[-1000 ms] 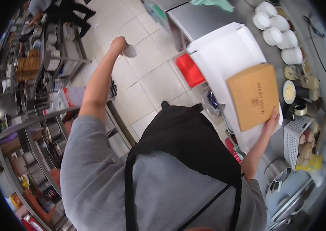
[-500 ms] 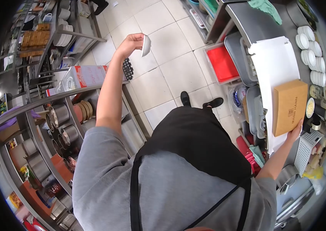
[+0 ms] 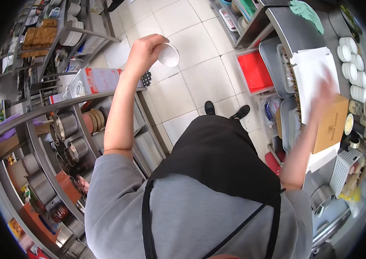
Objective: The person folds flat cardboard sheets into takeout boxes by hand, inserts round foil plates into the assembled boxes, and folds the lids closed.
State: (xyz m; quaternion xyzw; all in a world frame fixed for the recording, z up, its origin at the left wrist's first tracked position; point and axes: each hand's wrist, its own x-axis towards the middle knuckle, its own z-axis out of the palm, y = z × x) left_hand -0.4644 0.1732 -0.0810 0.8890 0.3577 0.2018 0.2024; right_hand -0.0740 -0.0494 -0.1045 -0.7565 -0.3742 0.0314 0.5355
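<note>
Kitchen aisle: tiled floor (image 3: 200, 82) between your hands, steel desk (image 3: 284, 26) reaching past your right hand (image 3: 323, 91), metal shelf unit (image 3: 27, 121) outboard of your left. Just changed: right hand has left the near corner of the cardboard box (image 3: 333, 124) and is up at its far end, motion-blurred. So the near-corner hold is gone; box lies partly on the white sheet (image 3: 306, 71), just below that hand. Can't tell how far the right fingers are spread, or whether they touch box or sheet. Left hand (image 3: 145, 54) is closed on the rim of a white cup (image 3: 168, 55), out over the floor; the cup's mouth has turned toward the camera. Around: white bowl stacks (image 3: 349, 70) just right of your right hand, perforated basket (image 3: 343, 172) nearer you, crowding the box. Your right forearm hides part of the box; a carton (image 3: 101, 80) sits just beside your left forearm.
</note>
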